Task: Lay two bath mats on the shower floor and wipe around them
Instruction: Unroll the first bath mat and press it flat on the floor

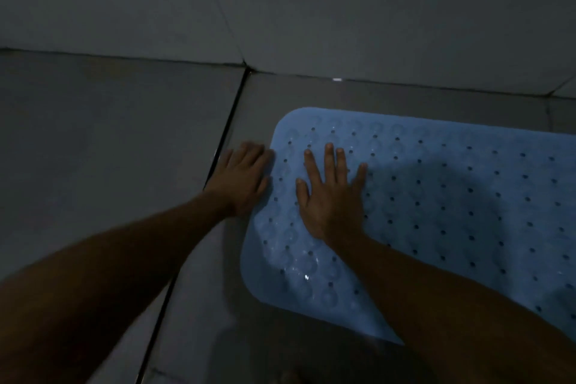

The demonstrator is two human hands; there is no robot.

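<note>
The right hand [332,196] is lying flat with fingers spread wide on the blue bath mat [436,196], gripping nothing. The left hand [241,179] is resting just beside the mat's left edge, its fingers bent over that edge; whether its grip is holding it cannot be told. The mat is lying flat on the grey tiled shower floor [109,150], near the wall [280,3].

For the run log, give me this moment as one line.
step: pressing mat down | left hand: on mat's left edge | right hand: flat on blue mat | floor: grey tile | second mat: not in view
</note>
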